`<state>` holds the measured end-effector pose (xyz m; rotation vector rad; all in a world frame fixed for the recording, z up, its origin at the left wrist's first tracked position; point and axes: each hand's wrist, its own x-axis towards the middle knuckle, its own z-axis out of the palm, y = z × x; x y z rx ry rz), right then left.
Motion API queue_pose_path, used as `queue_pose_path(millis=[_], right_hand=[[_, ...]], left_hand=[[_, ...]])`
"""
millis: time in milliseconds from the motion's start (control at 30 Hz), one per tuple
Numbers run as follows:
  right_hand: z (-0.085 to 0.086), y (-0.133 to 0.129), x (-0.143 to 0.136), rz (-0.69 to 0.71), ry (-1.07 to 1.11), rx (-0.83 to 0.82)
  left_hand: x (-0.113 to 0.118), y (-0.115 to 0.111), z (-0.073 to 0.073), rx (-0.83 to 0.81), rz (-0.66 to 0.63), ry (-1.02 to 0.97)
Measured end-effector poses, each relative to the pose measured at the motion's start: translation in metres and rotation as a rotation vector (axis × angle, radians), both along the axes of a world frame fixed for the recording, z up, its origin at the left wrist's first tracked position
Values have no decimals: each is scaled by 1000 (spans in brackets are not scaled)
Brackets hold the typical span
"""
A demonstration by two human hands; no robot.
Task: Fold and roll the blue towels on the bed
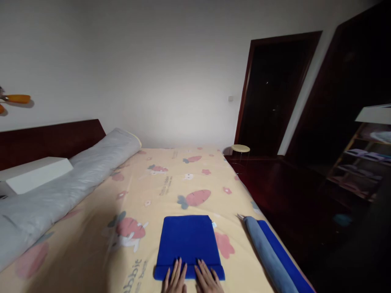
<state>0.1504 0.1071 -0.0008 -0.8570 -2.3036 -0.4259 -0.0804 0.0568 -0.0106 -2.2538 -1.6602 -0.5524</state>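
A blue cloth (188, 240) lies flat on the patterned bed sheet (171, 179), its near edge folded or rolled into a thick band. My left hand (175, 278) rests on the left part of that band, fingers slightly spread and stretched forward. Beside it, my right hand (208, 277) presses on the band's right part with its fingers extended. The two hands are a short way apart. A small pale tag sticks out from the cloth's right edge. To the right lie a long grey-blue roll (269, 256) and a blue one (285, 258), side by side.
A grey rolled bedding piece (91, 169) runs along the left side, next to a white box (39, 173) and a dark headboard (51, 138). The bed's right edge drops to a dark floor. A round stool (240, 148) and a shelf rack (360, 154) stand beyond.
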Motion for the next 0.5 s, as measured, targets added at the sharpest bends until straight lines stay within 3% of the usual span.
queue_pose_path(millis=[100, 233, 367, 500], right_hand=[[-1, -1, 25, -44, -13, -4], [-2, 0, 50, -41, -31, -120], [4, 5, 46, -93, -25, -284], [17, 10, 33, -206, 9, -360]], left_hand=[[-11, -10, 10, -212, 117, -69], [-31, -20, 22, -318, 200, -132], [-38, -22, 39, -336, 180, -131], [-40, -18, 56, -309, 352, -110]])
